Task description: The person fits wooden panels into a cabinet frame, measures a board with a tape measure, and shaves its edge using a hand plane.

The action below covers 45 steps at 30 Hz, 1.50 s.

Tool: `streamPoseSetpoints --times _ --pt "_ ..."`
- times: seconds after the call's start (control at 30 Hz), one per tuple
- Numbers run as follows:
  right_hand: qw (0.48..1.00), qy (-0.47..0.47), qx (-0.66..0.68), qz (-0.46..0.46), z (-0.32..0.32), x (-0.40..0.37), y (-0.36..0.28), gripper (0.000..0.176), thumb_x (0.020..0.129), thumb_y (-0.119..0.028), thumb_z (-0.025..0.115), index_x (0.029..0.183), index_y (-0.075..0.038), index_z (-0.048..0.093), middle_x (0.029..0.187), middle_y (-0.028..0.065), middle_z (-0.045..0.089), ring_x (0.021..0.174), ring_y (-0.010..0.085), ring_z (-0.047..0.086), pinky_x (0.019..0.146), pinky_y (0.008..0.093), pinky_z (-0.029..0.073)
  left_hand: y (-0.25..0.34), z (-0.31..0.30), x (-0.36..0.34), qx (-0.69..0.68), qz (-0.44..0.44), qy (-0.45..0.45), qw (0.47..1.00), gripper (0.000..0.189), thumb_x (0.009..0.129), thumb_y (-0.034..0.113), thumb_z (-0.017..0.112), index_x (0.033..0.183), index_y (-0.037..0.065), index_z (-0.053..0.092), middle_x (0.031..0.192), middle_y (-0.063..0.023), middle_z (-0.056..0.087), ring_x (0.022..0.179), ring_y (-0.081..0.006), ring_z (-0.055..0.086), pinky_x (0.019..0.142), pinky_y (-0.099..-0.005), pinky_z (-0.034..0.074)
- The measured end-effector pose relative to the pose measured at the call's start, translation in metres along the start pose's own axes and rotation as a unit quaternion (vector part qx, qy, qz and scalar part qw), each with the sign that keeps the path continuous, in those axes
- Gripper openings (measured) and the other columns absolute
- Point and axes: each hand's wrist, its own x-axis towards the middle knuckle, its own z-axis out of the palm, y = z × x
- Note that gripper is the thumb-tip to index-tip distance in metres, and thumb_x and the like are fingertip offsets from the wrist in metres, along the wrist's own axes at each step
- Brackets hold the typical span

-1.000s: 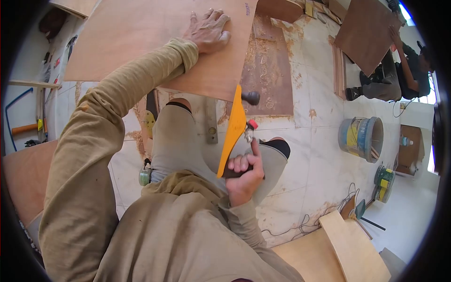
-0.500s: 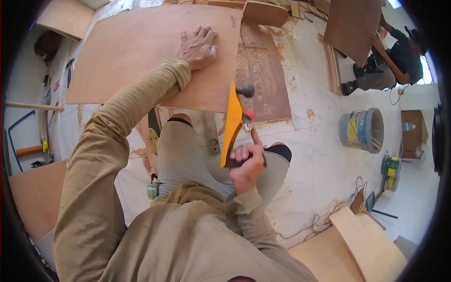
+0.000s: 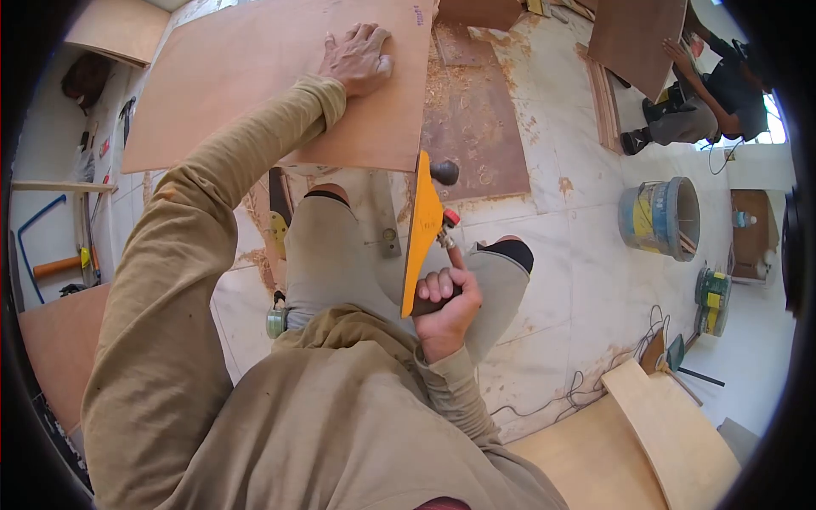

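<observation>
My right hand (image 3: 449, 310) is wrapped round the rear handle of a yellow hand plane (image 3: 422, 229), index finger stretched along its side. The plane is turned on edge, its dark front knob pointing right and its nose right at the near right corner of a plywood panel (image 3: 229, 102). My left hand (image 3: 357, 59) lies flat on top of that panel near its right edge, fingers spread. Under the panel's near edge show my knees and a metal plate-like strip (image 3: 388, 238).
Wood shavings cover a brown board (image 3: 476, 119) on the tiled floor. A grey-blue bucket (image 3: 659, 219) stands at right. Beyond it a person (image 3: 722, 102) holds another brown panel (image 3: 637, 42). Cables and pale plywood pieces (image 3: 671, 433) lie at lower right; tools, including a blue-framed saw (image 3: 38, 246), at left.
The plane has tipped slightly and drawn a little toward me with my right hand. My left hand stays flat on the panel. The whole view has shifted slightly.
</observation>
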Motion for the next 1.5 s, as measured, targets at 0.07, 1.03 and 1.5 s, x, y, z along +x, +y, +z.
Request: streamPoseSetpoints --times 0.07,1.03,1.5 --pt "1.000 0.008 0.006 -0.017 0.023 0.052 -0.003 0.060 0.085 -0.010 0.047 0.144 0.000 0.040 0.059 -0.0039 0.032 0.051 0.0103 0.036 0.056 0.0299 0.040 -0.002 0.009 -0.001 0.000 0.010 0.020 1.000 0.055 0.088 0.033 0.044 0.139 0.012 0.045 0.150 -0.0096 0.039 0.144 -0.0278 0.032 0.112 -0.0685 0.020" --pt "0.998 -0.038 0.036 -0.033 0.000 0.074 0.009 0.056 0.089 -0.018 0.048 0.142 0.001 0.041 0.058 -0.0044 0.033 0.051 0.0102 0.037 0.055 0.0297 0.039 0.003 -0.004 -0.001 0.002 -0.002 0.003 1.000 0.059 0.088 0.037 0.043 0.142 0.013 0.042 0.151 -0.0099 0.038 0.144 -0.0297 0.031 0.114 -0.0662 0.018" --pt "0.998 -0.036 0.055 -0.009 -0.024 0.031 0.016 0.004 0.083 -0.012 0.052 0.085 -0.008 0.051 0.059 -0.0035 0.033 0.051 0.0114 0.035 0.054 0.0312 0.037 0.002 0.000 -0.001 0.019 -0.001 0.010 1.000 0.058 0.088 0.036 0.042 0.142 0.013 0.042 0.151 -0.0094 0.038 0.144 -0.0274 0.032 0.114 -0.0649 0.019"
